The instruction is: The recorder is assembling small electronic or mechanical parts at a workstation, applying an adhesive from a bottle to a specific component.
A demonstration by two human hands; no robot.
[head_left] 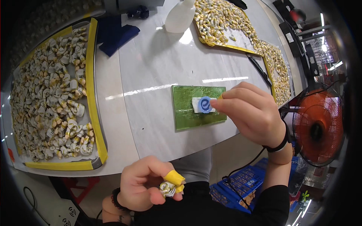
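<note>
We see the near edge of the tabletop (152, 130) curving across below the green block (181, 121), which lies flat, its lower right corner near that edge. To its left, a broad strip of pale surface reaches to the yellow-taped rim of the left tray (91, 94), heaped with small white-and-yellow pieces. Beyond the block we find more room, up to the bottle (180, 18) and the taped rim of the far tray (233, 48). Space narrows on the right, where a black tool (259, 70) lies along that side and an orange fan (318, 126) stands past the table.

We see the right hand (254, 113) over the block's right side, thumb and fingers drawn together in a pinch. The thumb tip meets or overlaps the right edge of a blue disc (204, 106) with a dark curled mark, in front of a white pad (195, 104) at the block's middle. Whether the fingers grip the disc, we cannot tell.

Below the near edge, in front of the body, we see the left hand (141, 184) curled and gripping a small white-and-yellow piece (166, 189) between thumb and fingers. A yellow wrap (174, 177) covers one fingertip.
</note>
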